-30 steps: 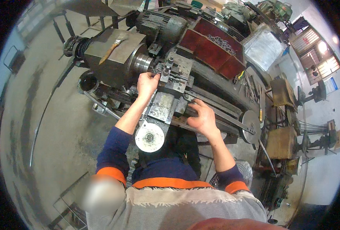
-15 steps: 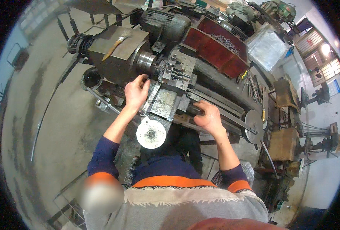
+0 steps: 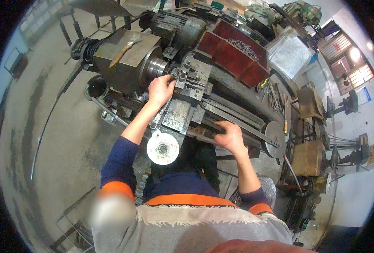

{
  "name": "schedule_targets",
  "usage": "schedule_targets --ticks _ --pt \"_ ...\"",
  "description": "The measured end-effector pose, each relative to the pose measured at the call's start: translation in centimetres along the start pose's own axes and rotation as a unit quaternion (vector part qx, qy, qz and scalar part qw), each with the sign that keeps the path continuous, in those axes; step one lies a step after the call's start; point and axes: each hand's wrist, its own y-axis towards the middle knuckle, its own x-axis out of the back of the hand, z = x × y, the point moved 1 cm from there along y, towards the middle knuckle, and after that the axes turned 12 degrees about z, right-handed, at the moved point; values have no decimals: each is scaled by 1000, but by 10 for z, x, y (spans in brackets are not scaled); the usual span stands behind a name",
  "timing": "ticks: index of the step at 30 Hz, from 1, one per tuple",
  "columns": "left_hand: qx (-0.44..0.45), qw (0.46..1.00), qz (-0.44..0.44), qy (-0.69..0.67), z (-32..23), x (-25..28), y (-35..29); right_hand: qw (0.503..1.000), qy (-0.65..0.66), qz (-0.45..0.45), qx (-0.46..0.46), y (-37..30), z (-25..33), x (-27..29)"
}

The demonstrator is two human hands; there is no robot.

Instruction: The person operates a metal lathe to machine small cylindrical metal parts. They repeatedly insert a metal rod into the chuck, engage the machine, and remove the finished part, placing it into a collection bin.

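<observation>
A small metal lathe stands before me. My left hand (image 3: 160,89) is at its spindle nose (image 3: 156,67), right beside the tool post (image 3: 187,75). Its thumb and fingers are drawn together in a pinch; whatever they hold is too small or hidden to make out. To the right, my right hand (image 3: 230,137) hovers by the front of the lathe bed (image 3: 233,116), forefinger stretched and thumb apart, with nothing visible between them. Below the cross slide (image 3: 176,114) sits a round, pale handwheel (image 3: 163,148).
A wooden-handled brush (image 3: 126,50) lies on the headstock (image 3: 111,50). Behind the bed, a dark red tray (image 3: 233,59) contains many small metal parts. Hand tools (image 3: 275,95) lie at the bed's right, past a round disc (image 3: 275,139). A motor (image 3: 176,27) sits behind the headstock.
My left hand has moved right and slightly up to the tool post, its fingers closing together. The right hand has shifted a little downward and to the right.
</observation>
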Motion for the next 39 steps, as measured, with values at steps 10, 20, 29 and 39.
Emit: schedule_targets --ticks 10,20,29,39 --pt "11 998 0 65 -2 6 -5 1000 11 -5 -11 -5 -5 -2" --pt "-40 999 -24 5 6 -6 2 1000 15 -11 -13 -4 -3 -1" --pt "-30 977 107 182 14 26 -22 1000 4 -25 -2 0 -3 6" --pt "68 960 15 271 90 210 -106 938 -107 -167 284 95 71 44"
